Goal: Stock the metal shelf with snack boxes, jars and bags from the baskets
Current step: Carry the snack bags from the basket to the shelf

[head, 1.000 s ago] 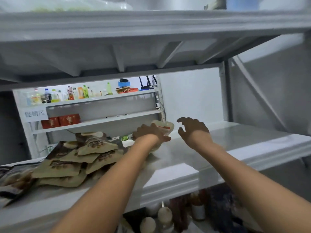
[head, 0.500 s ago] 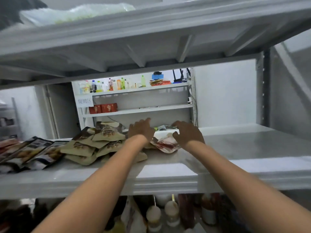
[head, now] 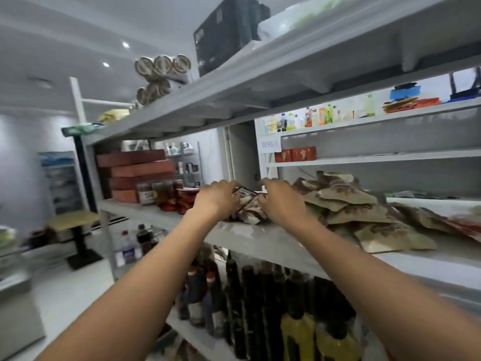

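Observation:
Both my hands reach onto the middle level of the grey metal shelf [head: 260, 241]. My left hand [head: 217, 198] and my right hand [head: 281, 201] close on the two sides of a dark snack bag [head: 248, 204] that lies among other dark bags on the shelf. Right of my right hand is a heap of tan snack bags [head: 351, 209]. To the left stand brown jars [head: 153, 192], red packets [head: 179, 201] and stacked red-brown boxes [head: 135, 170]. No basket is in view.
Dark bottles [head: 242, 303] and yellow bottles [head: 296, 334] fill the level below. The top level holds a black box [head: 223, 35] and rolled items [head: 161, 74]. A second white shelf [head: 364, 160] with drinks stands behind. A small table [head: 75, 225] is on the floor at left.
My view has swung left and both hands have moved left along the shelf, from a red-and-white bag beside the tan heap to a dark bag further left.

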